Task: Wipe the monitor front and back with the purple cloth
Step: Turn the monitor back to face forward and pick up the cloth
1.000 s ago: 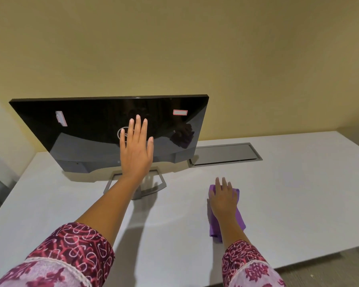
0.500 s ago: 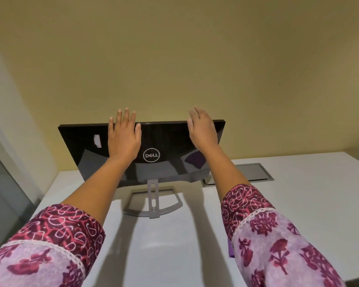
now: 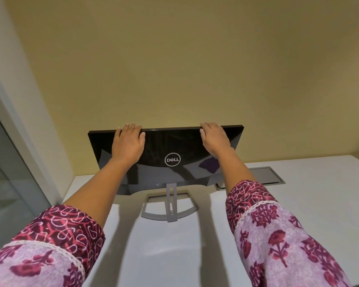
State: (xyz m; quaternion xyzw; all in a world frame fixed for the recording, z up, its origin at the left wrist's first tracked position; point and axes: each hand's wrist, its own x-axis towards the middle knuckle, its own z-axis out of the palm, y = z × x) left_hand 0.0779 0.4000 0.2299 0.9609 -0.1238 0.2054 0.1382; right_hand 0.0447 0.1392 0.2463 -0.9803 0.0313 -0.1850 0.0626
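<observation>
Fingers (image 3: 131, 127) now over monitor (image 3: 172, 145) — wall (image 3: 174, 69) behind

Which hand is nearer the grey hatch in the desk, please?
Right. The right hand grips the monitor top up-left of the hatch; the left hand grips farther left.

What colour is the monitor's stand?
Grey, on the monitor stand; head view shows it best.

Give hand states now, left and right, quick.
Left hand: closed, fingers curled over the top edge of the monitor, holding it.
Right hand: closed, fingers curled over the monitor's top edge, holding it.
</observation>
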